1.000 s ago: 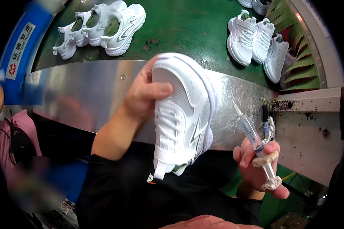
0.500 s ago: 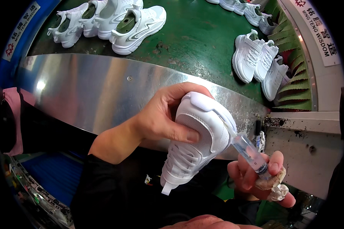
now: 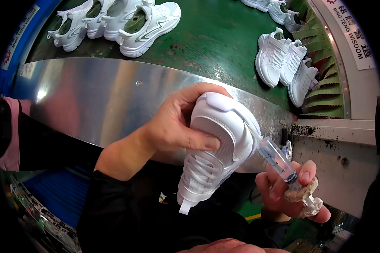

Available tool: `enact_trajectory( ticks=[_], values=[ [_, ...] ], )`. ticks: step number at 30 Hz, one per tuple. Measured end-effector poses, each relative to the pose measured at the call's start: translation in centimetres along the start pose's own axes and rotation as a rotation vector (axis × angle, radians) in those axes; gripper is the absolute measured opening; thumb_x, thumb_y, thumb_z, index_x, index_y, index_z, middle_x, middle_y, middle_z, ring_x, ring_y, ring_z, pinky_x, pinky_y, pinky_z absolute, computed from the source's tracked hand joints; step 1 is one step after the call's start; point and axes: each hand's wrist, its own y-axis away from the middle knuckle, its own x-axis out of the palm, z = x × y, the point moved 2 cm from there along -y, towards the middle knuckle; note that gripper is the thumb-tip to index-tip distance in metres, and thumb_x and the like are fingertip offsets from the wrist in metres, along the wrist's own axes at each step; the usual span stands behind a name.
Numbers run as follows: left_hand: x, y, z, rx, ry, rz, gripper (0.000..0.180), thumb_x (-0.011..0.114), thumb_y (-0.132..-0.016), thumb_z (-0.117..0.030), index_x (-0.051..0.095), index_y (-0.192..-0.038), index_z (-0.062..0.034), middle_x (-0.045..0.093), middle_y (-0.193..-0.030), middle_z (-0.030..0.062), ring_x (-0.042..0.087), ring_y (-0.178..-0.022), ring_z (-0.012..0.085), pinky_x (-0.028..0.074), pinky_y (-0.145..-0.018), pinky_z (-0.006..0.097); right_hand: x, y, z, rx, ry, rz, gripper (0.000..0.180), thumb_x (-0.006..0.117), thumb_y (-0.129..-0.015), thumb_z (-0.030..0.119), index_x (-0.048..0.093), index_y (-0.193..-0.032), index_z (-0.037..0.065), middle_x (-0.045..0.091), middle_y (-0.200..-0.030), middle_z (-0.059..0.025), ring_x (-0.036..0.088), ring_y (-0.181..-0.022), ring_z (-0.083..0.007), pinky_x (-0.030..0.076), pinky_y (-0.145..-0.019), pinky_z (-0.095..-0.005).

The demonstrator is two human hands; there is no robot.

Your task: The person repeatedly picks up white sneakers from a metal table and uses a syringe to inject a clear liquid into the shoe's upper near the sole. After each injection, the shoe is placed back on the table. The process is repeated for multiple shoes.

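Over the steel front edge of the desk [image 3: 215, 46], you have the shoe [image 3: 221, 156] raised in your left hand [image 3: 173, 126], its toe away from you and its heel tab toward your body. The fingers of that hand are clamped on it, the thumb across the upper near the toe and the rest passing behind. Your right hand [image 3: 280, 187] has its fingers closed around the syringe [image 3: 278, 162] by the wrapped collar; whether the plunger is being pressed, I cannot tell. The syringe slants up and left, its nozzle at the line where upper meets sole, on the shoe's right side near the toe. The step in hand looks to be working that seam with the nozzle. From here the move likely calls for a firm left grip, light and even pressure on the plunger, and the seam turned to suit the nozzle; too hard a push could let the contents run onto the white upper. Beyond, a row of shoes [image 3: 152, 29] stands to the left and a cluster [image 3: 270, 59] to the right, both well apart from your hands.
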Motion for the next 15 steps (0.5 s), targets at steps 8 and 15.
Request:
enact_trajectory(
  ticks=[8, 15],
  values=[
    [-0.8, -0.4, 0.3, 0.017, 0.063, -0.023, 0.069, 0.076, -0.065, 0.005, 0.047, -0.127, -0.0065, 0.061, -0.109, 0.0045, 0.058, -0.101, 0.0142, 0.047, -0.088, 0.030, -1.2, 1.7, -0.1, 0.019, 0.023, -0.022, 0.082, 0.065, -0.067, 0.070, 0.049, -0.117, 0.007, 0.062, -0.095, -0.0195, 0.046, -0.084, -0.0232, 0.035, -0.069, -0.0333],
    [-1.9, -0.4, 0.8, -0.009, 0.108, -0.045, 0.071, 0.072, -0.065, 0.006, 0.045, -0.130, -0.0055, 0.060, -0.112, 0.0072, 0.058, -0.104, 0.0174, 0.045, -0.092, 0.033, -2.2, 3.2, -0.8, 0.036, 0.024, -0.037, 0.078, 0.072, -0.066, 0.062, 0.047, -0.118, 0.010, 0.061, -0.095, -0.0169, 0.045, -0.081, -0.0174, 0.032, -0.063, -0.0291]
  ],
)
